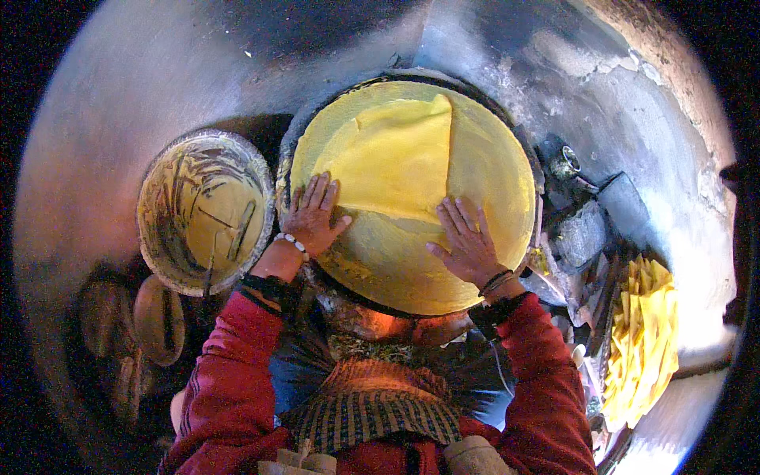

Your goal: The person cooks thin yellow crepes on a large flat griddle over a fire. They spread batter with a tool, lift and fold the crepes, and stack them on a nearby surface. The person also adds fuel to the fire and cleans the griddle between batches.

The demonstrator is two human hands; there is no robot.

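A thin yellow flatbread [392,169] lies folded on a large round griddle [499,172], with a straight edge along its right side and a raised corner at the top. My left hand [314,214] is spread palm down at the griddle's left side, its fingertips by the bread's lower left edge. At the bread's lower right corner is my right hand [466,240], fingers apart and pointing away from me. Whether either palm presses on the surface is hard to tell. Neither hand grips anything.
Left of the griddle stands a wide bowl [178,148] with yellowish batter [217,217] and stick-like utensils. Orange firelight [380,320] glows beneath the griddle's near edge. Folded yellow sheets [641,344] are stacked at right, below dark containers [579,231]. A curved wall rises behind.
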